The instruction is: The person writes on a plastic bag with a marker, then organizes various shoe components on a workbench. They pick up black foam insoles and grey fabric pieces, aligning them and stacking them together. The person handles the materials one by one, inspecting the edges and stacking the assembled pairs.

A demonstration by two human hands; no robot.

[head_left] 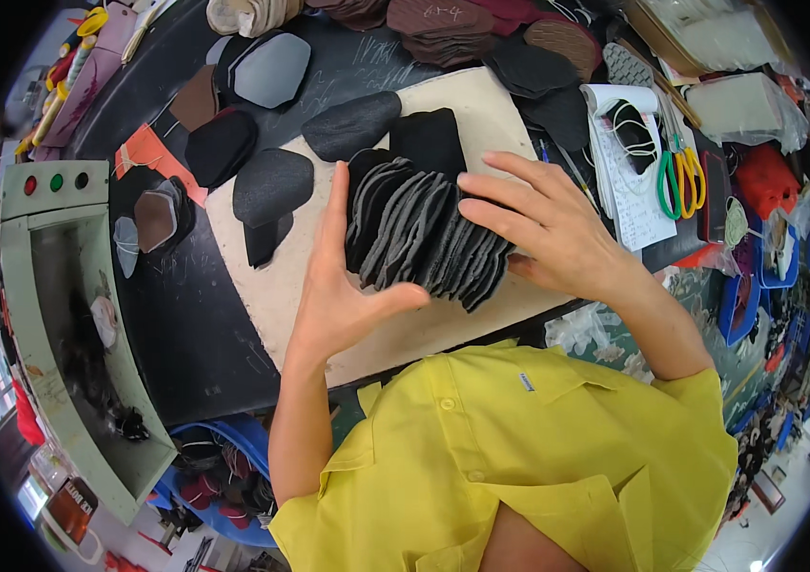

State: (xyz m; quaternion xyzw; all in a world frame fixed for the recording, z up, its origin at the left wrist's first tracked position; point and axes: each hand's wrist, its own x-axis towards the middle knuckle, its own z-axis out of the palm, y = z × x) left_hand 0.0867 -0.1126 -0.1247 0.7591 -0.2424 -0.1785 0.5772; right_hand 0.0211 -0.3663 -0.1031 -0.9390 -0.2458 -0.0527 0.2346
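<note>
A thick stack of black cut pieces with fuzzy grey edges [424, 234] stands on edge over the cream board [252, 296], fanned out unevenly. My left hand [333, 296] braces its left side, fingers pointing away and thumb lying along the near edge. On the right, my right hand [553, 224] curls round the stack, fingertips on its upper edge and thumb tucked out of sight. Behind the stack lies a black squarish piece [433, 133]. Rounded black pieces, one farther back [352, 126] and one at the left [273, 186], lie flat on the board.
Piles of grey [271, 71], black [222, 145] and maroon pieces [438, 33] cover the dark table's far side. At right are a notebook [648, 224] and green- and yellow-handled scissors [679, 181]. A green metal machine [61, 205] stands left, above a blue bin [252, 439].
</note>
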